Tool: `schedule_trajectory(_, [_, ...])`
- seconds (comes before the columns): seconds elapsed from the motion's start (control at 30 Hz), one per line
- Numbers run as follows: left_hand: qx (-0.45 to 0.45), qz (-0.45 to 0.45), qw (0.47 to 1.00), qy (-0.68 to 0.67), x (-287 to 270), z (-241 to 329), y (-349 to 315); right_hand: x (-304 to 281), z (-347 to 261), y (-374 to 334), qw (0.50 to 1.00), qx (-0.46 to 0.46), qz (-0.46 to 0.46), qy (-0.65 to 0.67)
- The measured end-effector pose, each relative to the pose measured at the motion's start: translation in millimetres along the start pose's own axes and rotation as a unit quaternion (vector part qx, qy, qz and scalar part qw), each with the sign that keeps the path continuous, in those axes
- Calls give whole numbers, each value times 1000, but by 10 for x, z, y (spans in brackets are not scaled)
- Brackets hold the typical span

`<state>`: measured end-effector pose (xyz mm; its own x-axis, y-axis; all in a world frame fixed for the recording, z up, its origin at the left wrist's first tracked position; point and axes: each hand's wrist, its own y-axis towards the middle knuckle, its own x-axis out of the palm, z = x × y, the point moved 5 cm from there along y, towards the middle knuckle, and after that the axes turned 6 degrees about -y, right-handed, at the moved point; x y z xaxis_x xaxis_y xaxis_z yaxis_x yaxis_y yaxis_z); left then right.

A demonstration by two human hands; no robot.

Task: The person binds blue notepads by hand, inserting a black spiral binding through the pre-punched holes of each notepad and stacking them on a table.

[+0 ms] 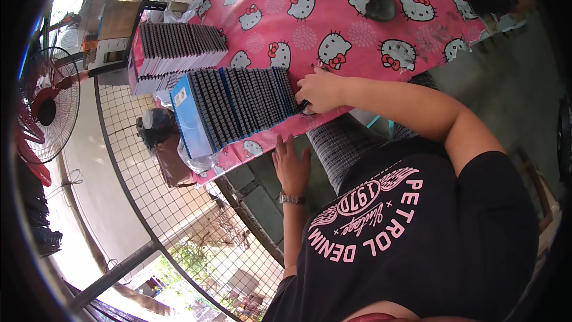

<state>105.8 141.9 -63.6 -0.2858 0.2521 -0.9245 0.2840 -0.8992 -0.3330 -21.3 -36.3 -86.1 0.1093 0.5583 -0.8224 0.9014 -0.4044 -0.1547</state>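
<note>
A long row of spiral-bound notebooks (253, 102) stands on edge along the near side of the table, black coils up, with a blue cover facing left. At the row's right end my right hand (322, 90) is closed, its fingers curled round a small dark piece I cannot make out. My left hand (290, 163), with a watch at the wrist, is just off the table's front edge. Its fingers are spread and nothing is in them.
A second stack of bound notebooks (179, 53) stands behind on the left. A dark grey oval object (380, 5) lies far back on the pink patterned tablecloth (333, 24). Left of the table are a fan (47, 107), a wire mesh (137, 167) and a brown bag (173, 161).
</note>
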Motion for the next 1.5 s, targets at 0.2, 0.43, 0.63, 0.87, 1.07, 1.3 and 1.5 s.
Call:
schedule_trajectory(0.2, [16,5,999,-40,218,58,216,117,84,293,977,60,-186,91])
schedule_trajectory(0.43, [1,-25,998,-55,423,-253,205,19,57,-168,992,-51,97,-62])
schedule_trajectory(0.63, [16,-21,994,-103,502,-264,201,8,23,103,997,11,-70,-21])
schedule_trajectory(0.87, [30,-21,993,-110,525,-312,204,-44,54,60,998,-6,-26,-64])
schedule_trajectory(1.07, [13,-25,995,-94,520,-29,275,105,77,-81,989,-29,110,-98])
schedule_trajectory(1.3, [-5,-25,996,-89,595,-34,305,116,18,30,987,-39,80,-136])
schedule_trajectory(1.5, [6,-24,995,-97,588,-63,318,-66,16,182,991,0,-60,-120])
